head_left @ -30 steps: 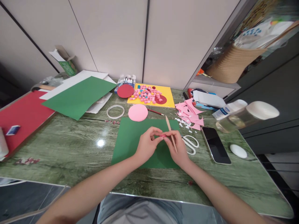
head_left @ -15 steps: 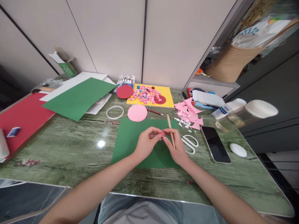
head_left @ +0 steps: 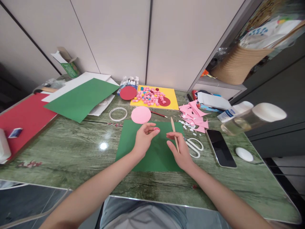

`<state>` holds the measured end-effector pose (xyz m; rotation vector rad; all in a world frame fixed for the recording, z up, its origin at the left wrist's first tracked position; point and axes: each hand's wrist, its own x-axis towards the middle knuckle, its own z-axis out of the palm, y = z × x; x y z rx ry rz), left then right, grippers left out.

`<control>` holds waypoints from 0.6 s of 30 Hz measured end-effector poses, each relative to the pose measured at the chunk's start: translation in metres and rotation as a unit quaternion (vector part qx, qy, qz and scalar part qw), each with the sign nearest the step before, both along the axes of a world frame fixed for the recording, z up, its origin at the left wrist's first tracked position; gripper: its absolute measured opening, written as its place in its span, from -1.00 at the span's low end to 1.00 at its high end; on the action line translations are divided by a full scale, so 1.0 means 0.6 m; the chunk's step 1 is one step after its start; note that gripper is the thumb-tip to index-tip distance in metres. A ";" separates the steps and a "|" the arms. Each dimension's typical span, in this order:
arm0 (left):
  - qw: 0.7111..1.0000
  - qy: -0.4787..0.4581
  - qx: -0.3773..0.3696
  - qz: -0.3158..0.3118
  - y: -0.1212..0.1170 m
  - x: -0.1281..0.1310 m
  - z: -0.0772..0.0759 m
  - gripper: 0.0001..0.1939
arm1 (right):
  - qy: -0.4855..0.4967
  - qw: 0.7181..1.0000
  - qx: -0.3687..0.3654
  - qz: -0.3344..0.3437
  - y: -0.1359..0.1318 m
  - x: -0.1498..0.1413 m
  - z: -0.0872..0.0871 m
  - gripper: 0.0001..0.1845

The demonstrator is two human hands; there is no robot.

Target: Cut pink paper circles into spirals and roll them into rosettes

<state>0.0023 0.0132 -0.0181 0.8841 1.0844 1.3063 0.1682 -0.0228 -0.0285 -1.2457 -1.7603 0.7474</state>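
Over the green paper sheet (head_left: 152, 156), my left hand (head_left: 144, 138) pinches a small pink-red paper roll (head_left: 156, 128) between thumb and fingertips. My right hand (head_left: 179, 149) is apart from it, thumb and forefinger spread, with a pointed wooden stick (head_left: 175, 135) held across the fingers. The stick's tip points away from me. Just past the sheet lies a pink paper circle (head_left: 141, 114). White-handled scissors (head_left: 194, 148) rest to the right of my right hand, their blades partly hidden. At the back, many small pink rolled paper pieces (head_left: 150, 96) lie on a yellow sheet (head_left: 172, 95).
Pink paper scraps (head_left: 194, 114), a phone (head_left: 220, 148), a white oval object (head_left: 244, 154) and a bottle (head_left: 252, 117) stand or lie to the right. A tape roll (head_left: 118, 114) is left of the pink circle. Green (head_left: 82, 98) and red sheets (head_left: 30, 114) cover the left side.
My left hand has moved left, away from my right hand, carrying the small paper roll. My right thumb and forefinger have parted from the roll; the stick stays in that hand.
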 end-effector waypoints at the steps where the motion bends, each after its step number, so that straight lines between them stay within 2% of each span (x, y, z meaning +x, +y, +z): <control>1: 1.000 -0.002 0.002 0.002 0.000 -0.001 0.001 -0.72 | -0.001 1.000 0.000 0.000 0.000 0.000 0.000 -0.77; 5: 0.999 0.016 0.027 0.008 -0.003 -0.001 0.011 -0.79 | -0.001 1.000 0.000 0.003 -0.001 0.000 0.000 -0.77; 8: 1.000 0.010 0.023 0.002 -0.006 0.000 0.014 -0.77 | -0.003 1.000 0.003 0.003 0.000 -0.001 0.000 -0.77; 18: 0.998 -0.056 0.007 -0.039 -0.003 0.002 -0.002 -0.78 | -0.008 1.000 0.009 0.009 0.001 -0.001 -0.002 -0.77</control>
